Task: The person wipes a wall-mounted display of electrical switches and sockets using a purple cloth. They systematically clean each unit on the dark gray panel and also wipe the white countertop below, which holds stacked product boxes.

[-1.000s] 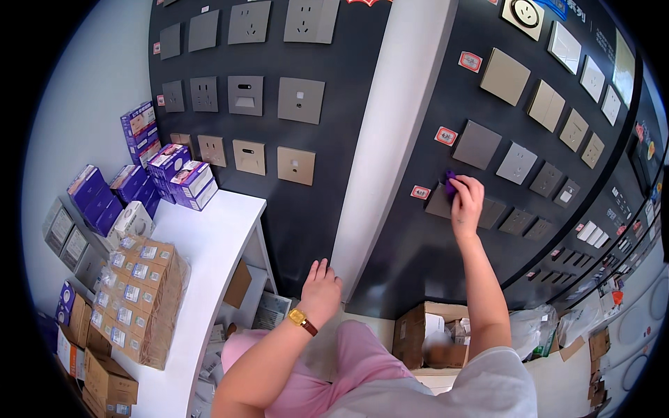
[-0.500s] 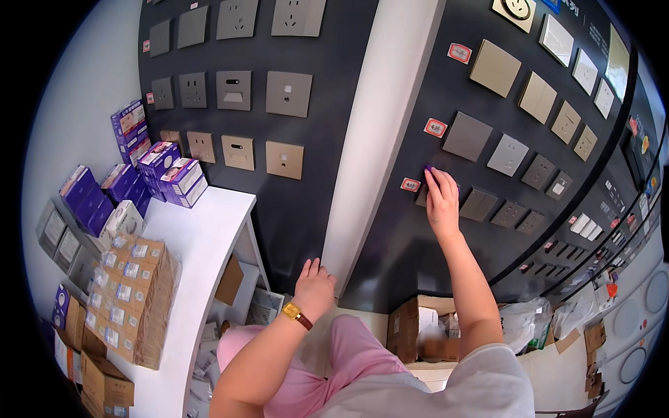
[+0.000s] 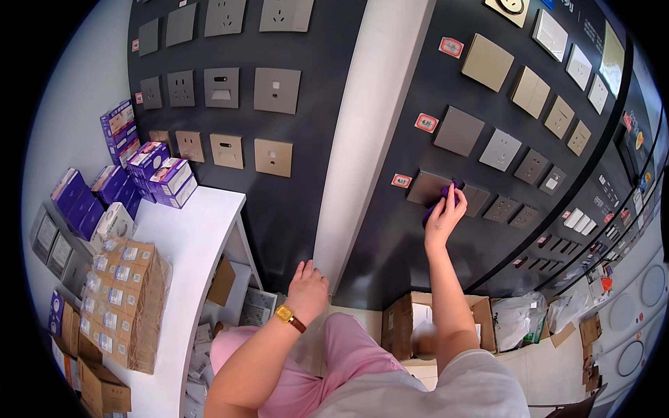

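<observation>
My right hand (image 3: 444, 221) is closed on a bunched purple cloth (image 3: 430, 212). It presses the cloth to the right edge of a dark grey switch plate (image 3: 426, 187) on the black display panel. Just right of the cloth is another grey switch plate (image 3: 477, 200). Lower down, my left hand (image 3: 307, 289), with a gold watch (image 3: 285, 314) on the wrist, holds nothing. Its fingers are stretched out and rest by the foot of the white pillar (image 3: 354, 132).
A white table (image 3: 209, 216) at the left bears purple boxes (image 3: 174, 182) and a plastic-wrapped stack of brown boxes (image 3: 125, 299). Grey and gold sockets (image 3: 273, 157) line the left panel. An open cardboard box (image 3: 398, 327) and plastic bags (image 3: 519, 320) stand on the floor.
My right hand has slid the cloth down and across the grey switch plate to its right edge, uncovering the plate. My left hand stays by the pillar. The view has shifted slightly.
</observation>
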`<action>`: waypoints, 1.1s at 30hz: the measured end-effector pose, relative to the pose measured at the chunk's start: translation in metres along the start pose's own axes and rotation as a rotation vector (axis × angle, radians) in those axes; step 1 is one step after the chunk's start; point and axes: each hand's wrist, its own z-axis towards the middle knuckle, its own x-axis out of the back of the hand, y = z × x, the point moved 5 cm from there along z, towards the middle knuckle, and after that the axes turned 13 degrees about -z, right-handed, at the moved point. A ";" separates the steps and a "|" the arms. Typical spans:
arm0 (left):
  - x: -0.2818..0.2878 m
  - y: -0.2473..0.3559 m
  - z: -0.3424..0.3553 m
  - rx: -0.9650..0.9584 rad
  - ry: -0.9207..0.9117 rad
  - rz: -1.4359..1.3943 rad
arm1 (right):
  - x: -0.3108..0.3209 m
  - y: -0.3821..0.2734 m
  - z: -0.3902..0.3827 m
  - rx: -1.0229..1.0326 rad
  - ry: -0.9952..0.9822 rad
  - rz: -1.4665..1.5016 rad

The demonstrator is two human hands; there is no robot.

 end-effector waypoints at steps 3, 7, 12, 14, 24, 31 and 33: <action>0.001 -0.002 0.002 0.004 0.004 0.020 | -0.006 0.007 -0.024 -0.061 -0.027 0.026; -0.005 -0.004 0.004 0.006 -0.018 0.031 | -0.008 0.014 -0.045 -0.109 -0.066 0.071; -0.007 -0.003 0.003 0.006 -0.029 0.056 | -0.001 0.005 -0.014 -0.146 -0.034 0.156; -0.001 0.000 0.002 0.020 -0.043 0.048 | 0.002 0.000 0.000 -0.138 -0.020 0.156; -0.006 -0.001 0.005 0.021 -0.057 -0.004 | 0.009 0.011 -0.045 -0.130 -0.125 0.165; 0.002 0.000 0.000 0.028 -0.044 0.035 | 0.026 -0.082 0.025 0.327 -0.036 0.130; -0.002 -0.003 0.002 0.019 0.019 0.040 | 0.014 -0.088 0.035 0.391 -0.099 0.034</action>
